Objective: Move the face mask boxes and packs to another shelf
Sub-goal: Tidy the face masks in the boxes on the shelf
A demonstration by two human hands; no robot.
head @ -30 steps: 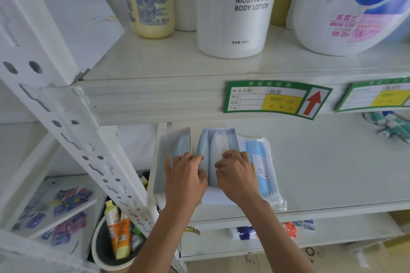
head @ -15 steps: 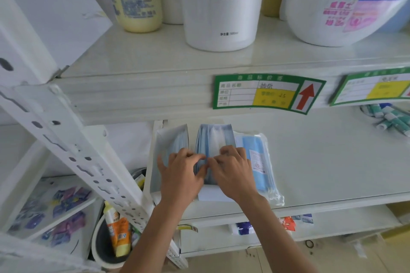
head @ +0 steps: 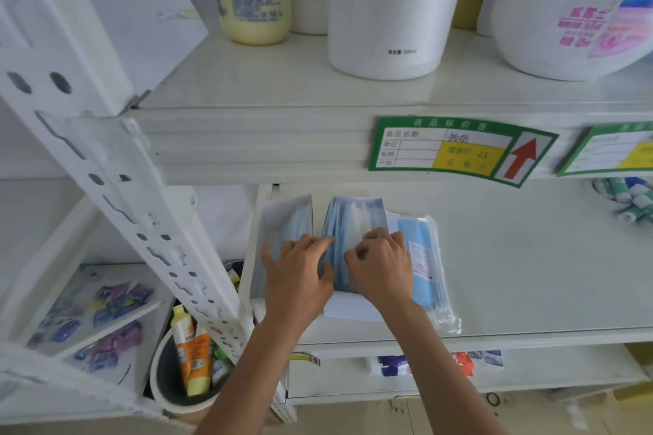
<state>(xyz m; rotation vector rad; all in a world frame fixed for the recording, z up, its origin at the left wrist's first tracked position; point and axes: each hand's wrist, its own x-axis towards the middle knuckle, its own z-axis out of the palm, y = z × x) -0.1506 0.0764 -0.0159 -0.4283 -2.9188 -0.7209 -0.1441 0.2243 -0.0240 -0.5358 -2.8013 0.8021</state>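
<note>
long axis of middle mask pack (head: pixel 355 219) running front to back; gripped by left hand (head: pixel 296 279) and right hand (head: pixel 383 268), closer together than before.

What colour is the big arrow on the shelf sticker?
Red. The arrow points up on the green-bordered price label, seen in the head view.
</note>
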